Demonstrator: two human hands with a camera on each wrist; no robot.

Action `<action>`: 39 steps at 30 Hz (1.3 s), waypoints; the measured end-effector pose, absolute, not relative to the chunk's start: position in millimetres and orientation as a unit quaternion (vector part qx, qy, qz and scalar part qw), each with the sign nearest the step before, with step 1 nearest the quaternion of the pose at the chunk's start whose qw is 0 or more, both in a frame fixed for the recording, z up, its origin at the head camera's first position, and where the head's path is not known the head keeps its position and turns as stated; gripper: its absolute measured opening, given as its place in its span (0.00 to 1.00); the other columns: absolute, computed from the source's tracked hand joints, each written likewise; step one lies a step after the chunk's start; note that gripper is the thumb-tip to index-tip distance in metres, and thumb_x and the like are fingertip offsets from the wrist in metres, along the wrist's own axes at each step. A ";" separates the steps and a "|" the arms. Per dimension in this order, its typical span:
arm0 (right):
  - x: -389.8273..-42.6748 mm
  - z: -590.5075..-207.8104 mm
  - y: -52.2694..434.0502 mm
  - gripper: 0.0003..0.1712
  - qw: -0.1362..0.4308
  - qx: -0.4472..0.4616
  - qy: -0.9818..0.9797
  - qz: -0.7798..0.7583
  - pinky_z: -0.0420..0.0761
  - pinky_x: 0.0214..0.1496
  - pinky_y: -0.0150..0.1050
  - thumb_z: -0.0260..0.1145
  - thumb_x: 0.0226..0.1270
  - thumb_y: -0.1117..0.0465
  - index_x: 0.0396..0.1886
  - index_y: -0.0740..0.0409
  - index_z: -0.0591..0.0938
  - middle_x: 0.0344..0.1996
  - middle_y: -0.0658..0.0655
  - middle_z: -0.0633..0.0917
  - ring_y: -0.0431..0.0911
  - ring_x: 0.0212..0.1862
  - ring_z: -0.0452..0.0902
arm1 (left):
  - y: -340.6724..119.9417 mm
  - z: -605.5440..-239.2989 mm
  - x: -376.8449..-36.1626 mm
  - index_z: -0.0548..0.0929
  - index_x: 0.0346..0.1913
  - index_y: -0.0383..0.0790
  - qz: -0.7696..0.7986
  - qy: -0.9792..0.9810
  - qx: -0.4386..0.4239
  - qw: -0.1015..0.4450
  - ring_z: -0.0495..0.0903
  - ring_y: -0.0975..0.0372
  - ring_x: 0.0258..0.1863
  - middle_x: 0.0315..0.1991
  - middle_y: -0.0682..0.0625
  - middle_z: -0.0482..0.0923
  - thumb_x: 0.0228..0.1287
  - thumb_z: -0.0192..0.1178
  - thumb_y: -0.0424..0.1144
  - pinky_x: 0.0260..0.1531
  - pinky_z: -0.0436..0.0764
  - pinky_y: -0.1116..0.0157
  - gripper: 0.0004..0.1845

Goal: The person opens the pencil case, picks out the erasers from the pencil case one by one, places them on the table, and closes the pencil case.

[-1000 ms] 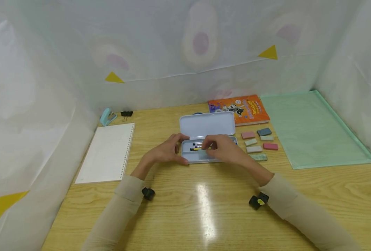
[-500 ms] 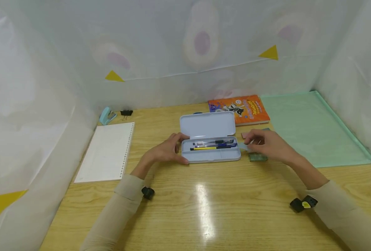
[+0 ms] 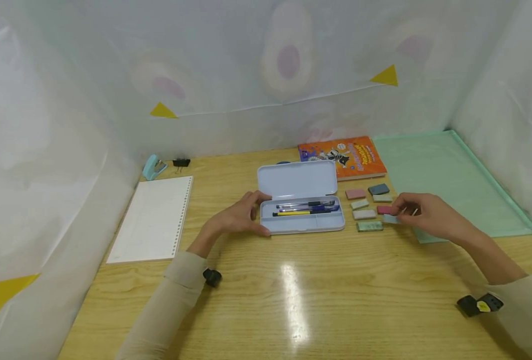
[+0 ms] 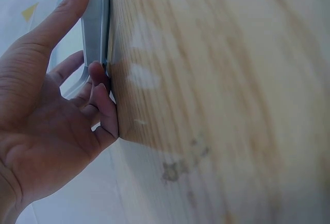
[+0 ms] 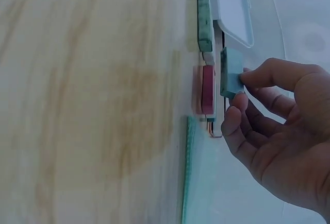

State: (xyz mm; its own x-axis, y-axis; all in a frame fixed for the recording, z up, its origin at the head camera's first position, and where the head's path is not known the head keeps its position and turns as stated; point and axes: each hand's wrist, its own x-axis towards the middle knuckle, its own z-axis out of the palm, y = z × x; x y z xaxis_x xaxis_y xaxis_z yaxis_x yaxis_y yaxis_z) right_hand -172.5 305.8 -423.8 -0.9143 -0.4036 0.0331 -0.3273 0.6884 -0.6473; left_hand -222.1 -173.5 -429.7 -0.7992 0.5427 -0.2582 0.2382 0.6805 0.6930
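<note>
An open pale-blue pencil case (image 3: 298, 179) lies mid-table with several pens (image 3: 306, 207) in its tray. My left hand (image 3: 260, 214) grips the case's left end; in the left wrist view my left hand (image 4: 87, 28) has its thumb along one side of the case (image 4: 96, 23) and its fingers curled at the other. My right hand (image 3: 398, 212) pinches a light-blue eraser (image 3: 391, 219) low over the table, beside a pink eraser (image 3: 385, 210). The right wrist view shows my right hand (image 5: 240, 87) holding that eraser (image 5: 231, 72) next to the pink eraser (image 5: 208, 89) and a green eraser (image 5: 204, 20).
Several more erasers (image 3: 364, 204) lie in rows right of the case. A green mat (image 3: 446, 185) and an orange book (image 3: 342, 156) are at the back right. A spiral pad (image 3: 155, 217), a blue stapler (image 3: 154, 167) and a binder clip (image 3: 181, 163) sit left. White sheeting walls the table.
My right hand has come out of the case's tray with the light-blue eraser and carried it right, down to the rows of erasers. The left hand has not moved.
</note>
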 end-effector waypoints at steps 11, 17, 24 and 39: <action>-169.5 -431.3 311.4 0.08 0.078 -0.236 0.903 -0.350 0.78 0.34 0.36 0.68 0.70 0.72 0.40 0.54 0.84 0.36 0.49 0.85 0.37 0.34 0.78 | -172.7 -430.1 -221.4 0.63 0.77 0.50 0.336 0.886 0.226 0.224 0.68 0.55 0.47 0.60 0.45 0.64 0.53 0.81 0.51 0.46 0.72 0.61 0.51; -171.2 -433.7 313.6 0.08 0.058 -0.242 0.908 -0.338 0.79 0.34 0.35 0.69 0.69 0.72 0.41 0.55 0.85 0.35 0.49 0.85 0.36 0.35 0.80 | -172.6 -431.9 -221.7 0.63 0.77 0.51 0.337 0.887 0.225 0.224 0.69 0.56 0.47 0.60 0.47 0.65 0.53 0.82 0.52 0.46 0.72 0.61 0.51; -175.7 -427.5 317.5 0.09 0.047 -0.224 0.915 -0.332 0.75 0.31 0.35 0.69 0.70 0.71 0.44 0.53 0.86 0.34 0.49 0.86 0.39 0.32 0.81 | -173.0 -430.1 -220.7 0.63 0.77 0.50 0.337 0.887 0.222 0.222 0.69 0.55 0.46 0.59 0.46 0.65 0.53 0.82 0.51 0.45 0.72 0.61 0.51; -202.6 -412.4 279.6 0.16 0.061 -0.186 0.881 -0.431 0.78 0.44 0.33 0.64 0.79 0.59 0.59 0.61 0.81 0.52 0.60 0.83 0.43 0.46 0.79 | -173.6 -434.2 -217.9 0.62 0.78 0.55 0.333 0.892 0.214 0.217 0.68 0.56 0.50 0.63 0.47 0.63 0.55 0.80 0.54 0.49 0.72 0.59 0.51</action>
State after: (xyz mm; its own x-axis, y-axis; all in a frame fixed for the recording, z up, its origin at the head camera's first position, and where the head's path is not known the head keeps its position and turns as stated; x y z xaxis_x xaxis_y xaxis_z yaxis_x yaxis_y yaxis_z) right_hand -202.6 279.6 -412.4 -0.9237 -0.3795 0.0526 -0.2746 0.5601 -0.7816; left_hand -217.9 -173.6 -434.2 -0.8150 0.5255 -0.2442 0.2366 0.6864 0.6876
